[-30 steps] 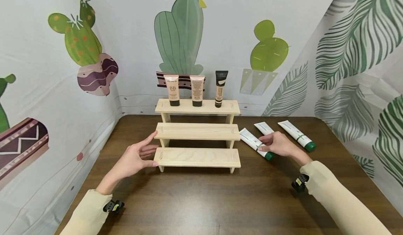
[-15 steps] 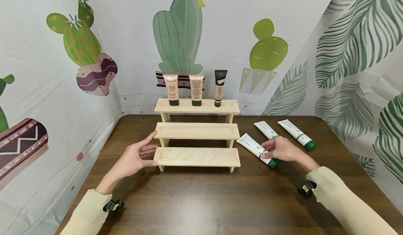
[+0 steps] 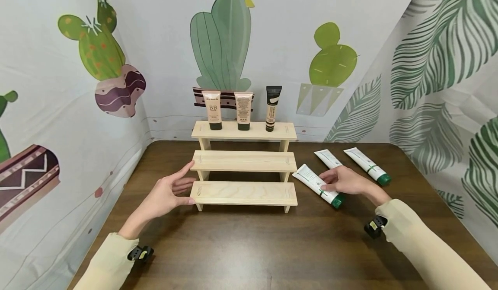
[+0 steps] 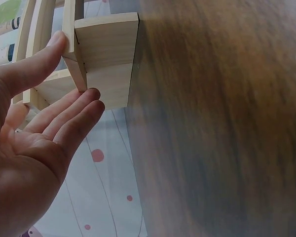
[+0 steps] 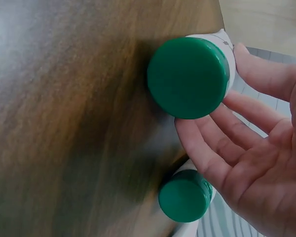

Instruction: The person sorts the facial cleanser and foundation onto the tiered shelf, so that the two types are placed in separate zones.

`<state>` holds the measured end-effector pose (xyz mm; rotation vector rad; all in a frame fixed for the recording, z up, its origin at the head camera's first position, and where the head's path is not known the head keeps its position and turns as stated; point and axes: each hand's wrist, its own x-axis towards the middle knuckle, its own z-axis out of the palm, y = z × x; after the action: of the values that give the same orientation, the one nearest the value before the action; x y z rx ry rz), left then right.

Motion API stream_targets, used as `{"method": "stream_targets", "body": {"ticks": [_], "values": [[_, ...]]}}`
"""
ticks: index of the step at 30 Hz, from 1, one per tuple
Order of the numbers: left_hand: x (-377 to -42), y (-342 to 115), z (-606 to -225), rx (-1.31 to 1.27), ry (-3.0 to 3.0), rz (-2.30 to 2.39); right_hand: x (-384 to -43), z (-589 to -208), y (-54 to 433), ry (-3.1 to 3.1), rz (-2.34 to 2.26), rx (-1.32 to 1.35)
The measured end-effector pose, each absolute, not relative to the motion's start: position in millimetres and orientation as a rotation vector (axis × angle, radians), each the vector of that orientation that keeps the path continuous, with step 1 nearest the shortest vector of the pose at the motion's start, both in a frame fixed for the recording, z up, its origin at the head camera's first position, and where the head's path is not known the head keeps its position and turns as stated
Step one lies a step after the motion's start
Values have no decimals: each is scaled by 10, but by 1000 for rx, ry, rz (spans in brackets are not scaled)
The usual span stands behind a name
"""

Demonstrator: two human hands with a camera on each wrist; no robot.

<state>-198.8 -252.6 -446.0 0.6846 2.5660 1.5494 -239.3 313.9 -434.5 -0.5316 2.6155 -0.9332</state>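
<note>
Head view: on a dark brown wooden table [image 3: 233, 246] stands a pale wooden three-step display stand [image 3: 244, 161]. The person's left hand [image 3: 165, 197], thumb and fingers spread wide, touches its left end without gripping, seemingly to steady the light frame. Right of the stand, the right hand [image 3: 346, 181] pinches a white plastic tube with a round green cap [image 3: 310, 179] between thumb and fingers, probably because the fuller part towards the cap gives firmer hold. The tube lies slantwise, flat end just beside the stand. Two matching white tubes [image 3: 367, 164] lie behind it and further right. On the top step, two pale pink tubes [image 3: 212, 108] and a slim black-and-beige tube [image 3: 272, 109] stand upright, their flat caps likely serving as bases.
</note>
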Motion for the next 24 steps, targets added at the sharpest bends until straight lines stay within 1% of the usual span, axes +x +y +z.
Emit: {"method": "stream_targets", "body": {"ticks": [11, 24], "values": [[-1993, -2512, -4456, 676, 2582, 1534, -2429, -4371, 3103, 2603, -959, -484], [-1991, -2525, -4466, 679, 2588, 1527, -2368, -4288, 3118, 2527, -947, -499]]}}
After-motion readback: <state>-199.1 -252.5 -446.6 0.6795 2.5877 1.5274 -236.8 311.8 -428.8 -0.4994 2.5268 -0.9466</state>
